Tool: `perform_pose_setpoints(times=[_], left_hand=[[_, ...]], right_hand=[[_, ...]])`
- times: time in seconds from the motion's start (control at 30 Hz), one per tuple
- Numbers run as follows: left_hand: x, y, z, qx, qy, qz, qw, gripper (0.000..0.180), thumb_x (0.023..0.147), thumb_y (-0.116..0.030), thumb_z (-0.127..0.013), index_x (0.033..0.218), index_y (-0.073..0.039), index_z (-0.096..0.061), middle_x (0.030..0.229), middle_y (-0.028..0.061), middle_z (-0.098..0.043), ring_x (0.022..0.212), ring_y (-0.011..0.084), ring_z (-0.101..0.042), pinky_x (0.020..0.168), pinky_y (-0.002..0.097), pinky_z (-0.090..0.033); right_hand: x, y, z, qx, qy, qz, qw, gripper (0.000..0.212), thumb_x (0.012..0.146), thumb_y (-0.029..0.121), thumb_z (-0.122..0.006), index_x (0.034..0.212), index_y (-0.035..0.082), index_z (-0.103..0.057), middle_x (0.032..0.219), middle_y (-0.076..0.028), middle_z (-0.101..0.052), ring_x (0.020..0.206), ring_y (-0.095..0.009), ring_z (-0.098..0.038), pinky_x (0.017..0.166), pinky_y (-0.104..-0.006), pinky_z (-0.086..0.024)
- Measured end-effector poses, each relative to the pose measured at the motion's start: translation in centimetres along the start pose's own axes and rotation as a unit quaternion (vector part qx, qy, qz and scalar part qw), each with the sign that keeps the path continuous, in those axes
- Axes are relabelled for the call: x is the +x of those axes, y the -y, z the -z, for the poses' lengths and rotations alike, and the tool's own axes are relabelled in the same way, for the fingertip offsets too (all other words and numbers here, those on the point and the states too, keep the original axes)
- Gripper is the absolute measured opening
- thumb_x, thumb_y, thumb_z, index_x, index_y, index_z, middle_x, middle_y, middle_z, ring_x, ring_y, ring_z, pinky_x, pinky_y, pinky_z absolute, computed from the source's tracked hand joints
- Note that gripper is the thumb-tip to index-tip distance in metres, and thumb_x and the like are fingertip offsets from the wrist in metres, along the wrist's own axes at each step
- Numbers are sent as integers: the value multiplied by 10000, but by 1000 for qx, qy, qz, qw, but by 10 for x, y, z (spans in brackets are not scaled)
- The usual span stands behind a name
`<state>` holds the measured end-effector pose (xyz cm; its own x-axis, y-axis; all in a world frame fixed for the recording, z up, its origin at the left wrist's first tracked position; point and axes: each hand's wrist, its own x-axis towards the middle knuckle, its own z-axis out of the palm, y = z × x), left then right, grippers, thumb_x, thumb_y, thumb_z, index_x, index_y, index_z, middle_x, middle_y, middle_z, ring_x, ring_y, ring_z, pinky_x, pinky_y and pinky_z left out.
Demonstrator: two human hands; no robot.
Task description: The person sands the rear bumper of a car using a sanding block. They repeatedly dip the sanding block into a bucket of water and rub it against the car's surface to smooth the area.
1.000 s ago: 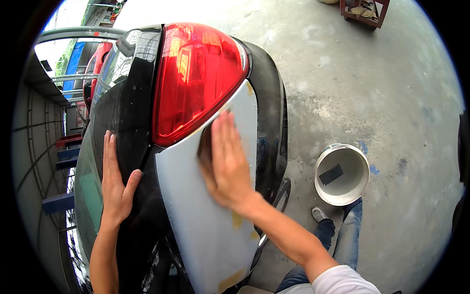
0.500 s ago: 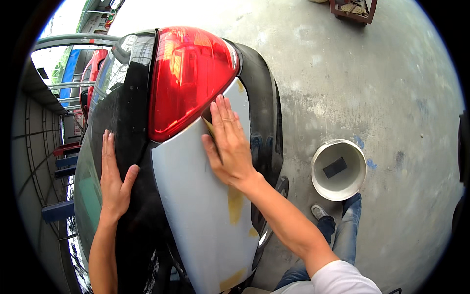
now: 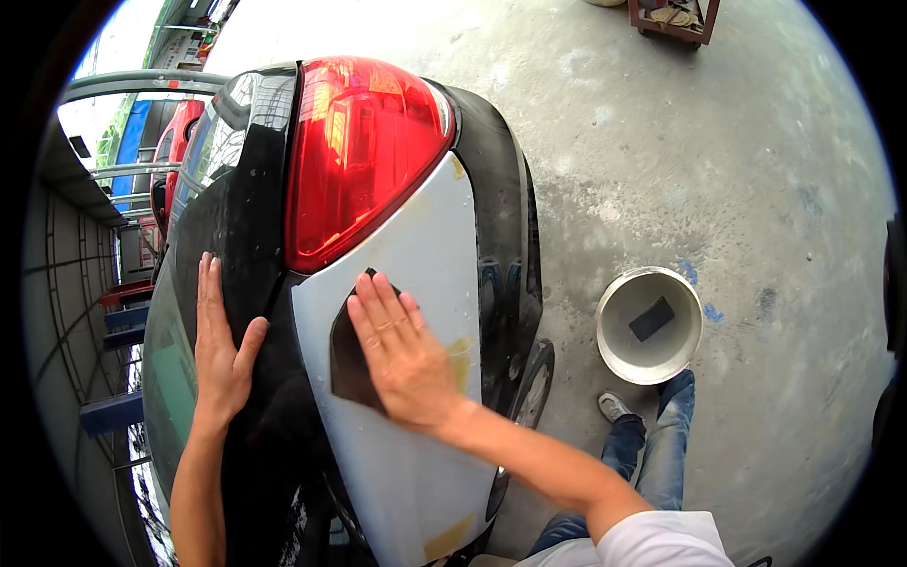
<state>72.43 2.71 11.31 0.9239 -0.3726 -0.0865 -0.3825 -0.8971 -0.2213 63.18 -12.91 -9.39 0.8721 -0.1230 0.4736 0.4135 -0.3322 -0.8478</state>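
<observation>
A dark sheet of sandpaper (image 3: pixel 353 357) lies against the bare light-grey car panel (image 3: pixel 378 482), just below the red tail light (image 3: pixel 364 161). My right hand (image 3: pixel 404 364) holds it there, fingers straight and close together, pressing down on it; part of the sheet is hidden under the palm. Yellowish patches show on the grey surface near that hand. My left hand (image 3: pixel 224 345) rests flat on the black bodywork (image 3: pixel 231 217) to the left, thumb spread from the fingers, holding nothing.
On the concrete floor to the right stands a white bucket (image 3: pixel 652 378) with a dark rectangular piece inside. My legs are just below it. A brown-framed cart (image 3: pixel 675 24) stands at the far right, and a red car (image 3: pixel 175 142) is beyond the rear window.
My right hand has moved with the sandpaper from the tail light's edge down and left across the grey panel, exposing more of the sheet. The left hand stays in place.
</observation>
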Motion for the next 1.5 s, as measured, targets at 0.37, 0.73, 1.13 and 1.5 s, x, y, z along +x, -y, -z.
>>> perform_pose_setpoints(times=[0.37,0.73,1.13,1.5], left_hand=[[0,3,0,6,-12,-9,1000,823,1015,-335,-636,1655,-26,-220,1724,204,-209,1595,364,-218,1282,442,-203],[5,1,-3,-2,-14,-18,1000,799,1037,-342,-587,1663,-26,-203,1725,191,-224,1598,341,-217,1290,420,-175],[1,1,-2,4,-5,2,1000,820,1024,-355,-610,1665,-47,-203,1734,174,-201,1596,353,-219,1285,444,-198],[3,1,-2,-5,-2,5,1000,824,1024,-357,-601,1669,-47,-190,1737,170,-197,1600,344,-209,1290,444,-178]], right_hand=[[27,-3,13,2,-33,-60,998,754,855,-12,-539,1559,-153,-309,1653,-324,-293,1561,-458,-271,1256,-540,-260],[43,-10,11,14,-76,-111,991,663,906,15,-489,1525,-178,-352,1651,-343,-280,1561,-465,-264,1254,-538,-273],[12,-2,-2,74,-65,-124,987,808,857,-62,-546,1592,-142,-220,1694,-324,-172,1584,-467,-178,1276,-556,-198],[-5,-27,-1,45,-34,-68,996,881,817,-43,-613,1595,-135,-212,1686,-322,-196,1575,-480,-199,1264,-548,-247]])
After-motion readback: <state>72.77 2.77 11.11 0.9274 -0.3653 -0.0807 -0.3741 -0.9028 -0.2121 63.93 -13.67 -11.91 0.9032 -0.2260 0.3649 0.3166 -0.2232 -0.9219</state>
